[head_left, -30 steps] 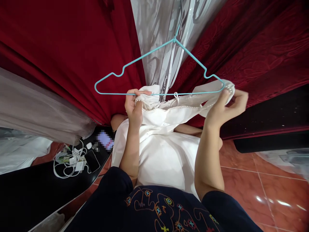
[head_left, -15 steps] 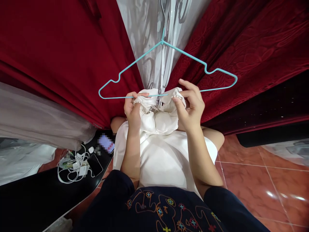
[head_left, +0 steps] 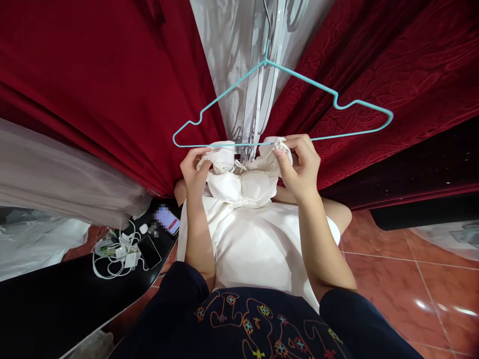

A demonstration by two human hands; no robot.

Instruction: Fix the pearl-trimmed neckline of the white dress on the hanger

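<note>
The white garment (head_left: 258,244) lay over the person's lap at the centre of the frame, its bead-edged bodice raised toward the upper centre. The left hand (head_left: 194,172), left of centre, pinched one side of the beaded edge between thumb and fingers. The right hand (head_left: 304,169), right of centre, pinched the opposite side in the same manner. The teal hanger (head_left: 265,62) was suspended across the upper centre, its lower bar level with the top of the bodice and partly hidden at the right hand; contact between bar and fingers could not be determined. Red fabric (head_left: 112,85) filled the upper left. At the lower left, a black table (head_left: 67,294) carried white cables (head_left: 125,244) beside a dark phone (head_left: 150,252).
</note>
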